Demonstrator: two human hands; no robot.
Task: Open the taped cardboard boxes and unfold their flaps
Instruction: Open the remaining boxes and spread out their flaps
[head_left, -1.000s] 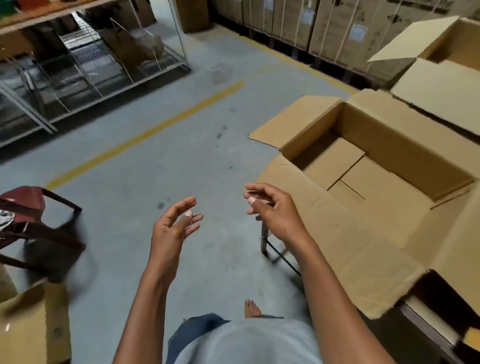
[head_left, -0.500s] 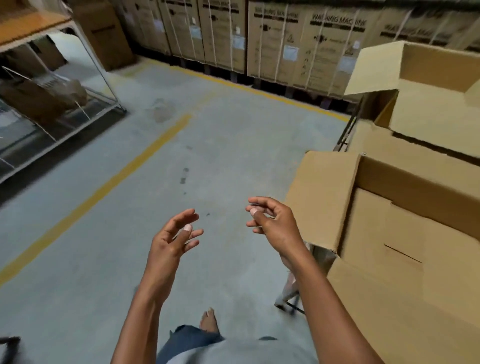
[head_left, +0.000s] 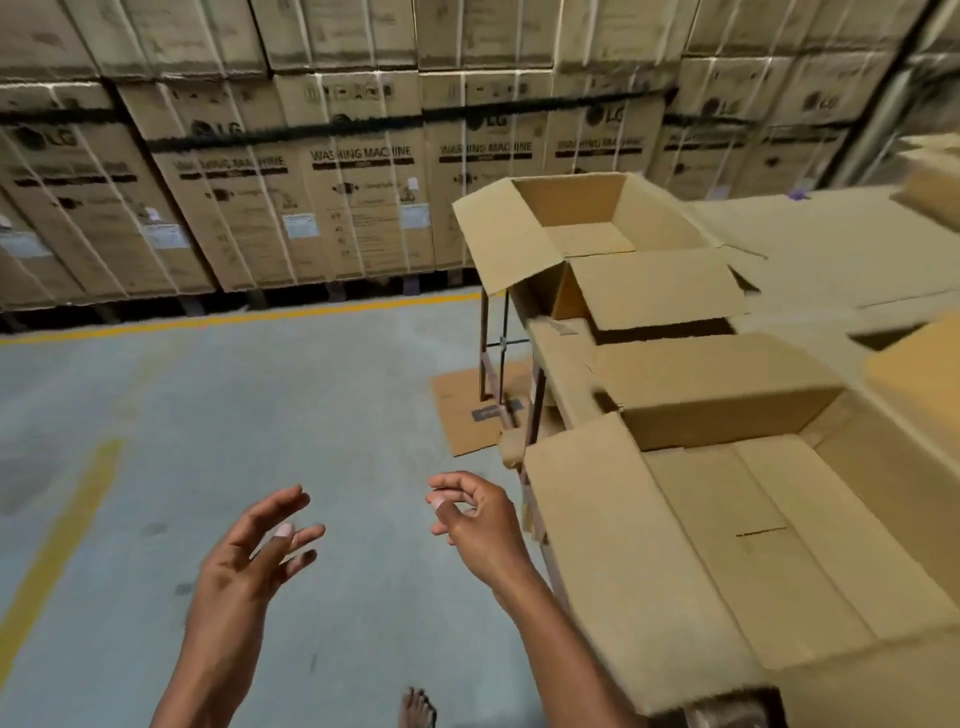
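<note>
Cardboard fills more of my view than half a second ago — a wall of stacked washing-machine cartons now faces me. My left hand hovers, fingers spread, holding nothing; my right hand curls loosely, also empty. Just right of it sits an opened box, flaps out, another open box behind.
</note>
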